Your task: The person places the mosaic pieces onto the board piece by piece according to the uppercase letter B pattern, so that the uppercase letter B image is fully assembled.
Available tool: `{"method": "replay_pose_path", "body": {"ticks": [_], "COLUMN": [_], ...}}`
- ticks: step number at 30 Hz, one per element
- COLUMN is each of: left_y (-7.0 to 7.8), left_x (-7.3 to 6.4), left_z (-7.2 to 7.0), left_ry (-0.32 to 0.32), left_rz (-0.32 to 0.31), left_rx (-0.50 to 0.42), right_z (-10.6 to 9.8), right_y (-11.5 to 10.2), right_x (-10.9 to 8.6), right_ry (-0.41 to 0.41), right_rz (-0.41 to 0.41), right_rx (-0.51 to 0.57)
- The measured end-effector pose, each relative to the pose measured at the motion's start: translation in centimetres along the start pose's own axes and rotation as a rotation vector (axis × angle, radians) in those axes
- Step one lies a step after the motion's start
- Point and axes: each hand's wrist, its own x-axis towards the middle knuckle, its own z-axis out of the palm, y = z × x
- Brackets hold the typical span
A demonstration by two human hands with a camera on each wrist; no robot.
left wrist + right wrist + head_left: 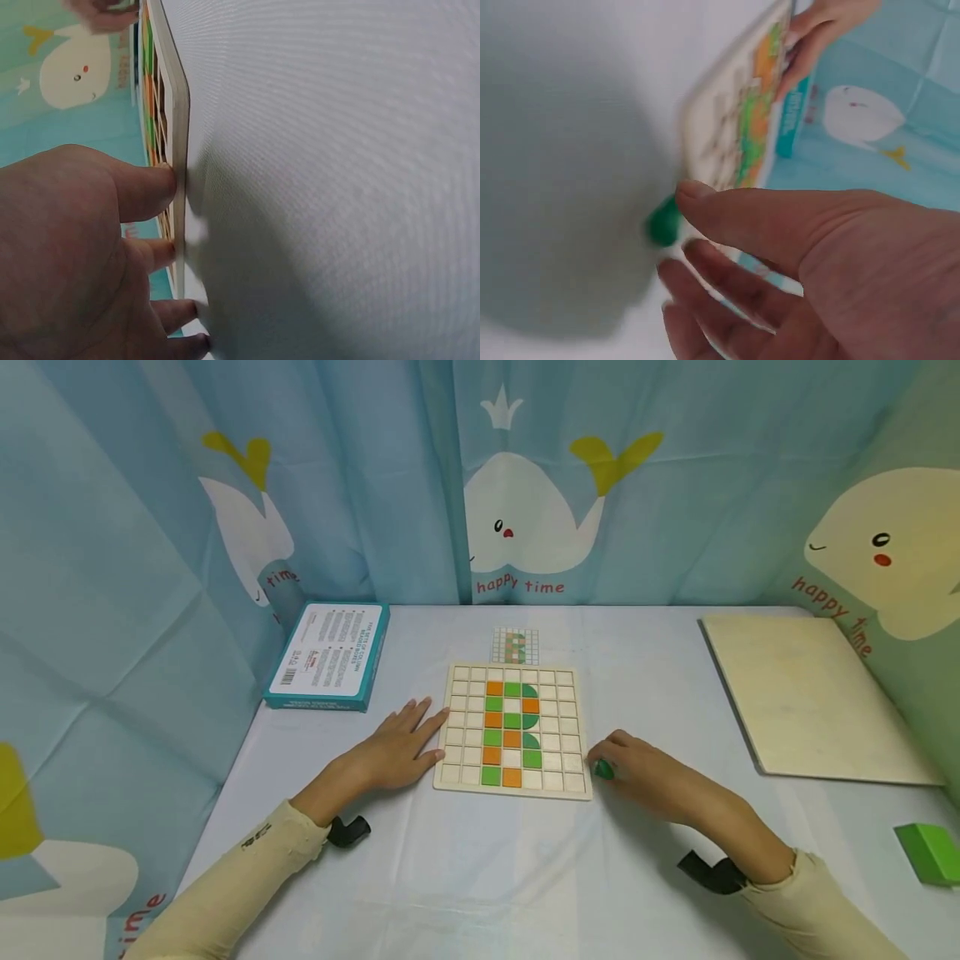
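Observation:
A square wooden grid board (558, 793) lies mid-table, holding orange, green, dark green rounded and plain tiles arranged like a letter R. At its left edge rests my left hand (397, 747), fingers spread, thumb and a fingertip touching the frame. The left wrist view shows that thumb (146, 191) against the board's rim (180, 127). Just off the board's lower right side, my right hand (637, 768) pinches a small dark green piece (603, 769). In the right wrist view this piece (662, 223) is blurred, so its exact shape is unclear.
Behind the board lies a small printed pattern card (516, 646). A teal-edged box (326, 652) sits at the back left. On the right are a large flat wooden panel (817, 693) and a bright green block (928, 853). Whale-print curtains (405, 485) surround the table.

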Motion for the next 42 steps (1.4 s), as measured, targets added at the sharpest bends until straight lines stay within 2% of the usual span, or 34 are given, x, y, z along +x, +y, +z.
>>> {"method": "replay_pose_path", "body": {"ticks": [4,8,12,18,21,25,33,42], "left_y": [-0.2,-0.2,-0.2,0.0,0.0,-0.1,-0.1,-0.2], "left_x": [0.2,0.2,0.1,-0.1,0.0,0.1,0.0,0.1], "left_z": [0.1,0.1,0.1,0.0,0.1,0.1,0.0,0.1], "left_ry": [0.007,0.008,0.006,0.015,0.014,0.013,0.003,-0.001], "left_rz": [0.005,0.009,0.009,0.016,0.015,0.012,0.007,0.003], "left_rx": [-0.003,-0.005,-0.007,-0.013,-0.011,-0.01,-0.009,0.005], "right_z": [0.8,1.1,0.9,0.8,1.1,1.6,2.1,2.0], "right_y": [1.0,1.6,2.0,2.5,2.5,2.4,1.8,1.4], "right_x": [-0.2,-0.3,-0.6,-1.2,-1.3,-1.2,-1.1,-1.3], "right_ry": [0.049,0.101,0.11,0.066,0.097,0.15,0.193,0.162], "right_rz": [-0.005,0.064,0.112,0.053,0.029,0.042,0.034,0.087], "right_rx": [-0.012,-0.034,-0.021,0.072,0.053,0.023,-0.028,-0.003]}}
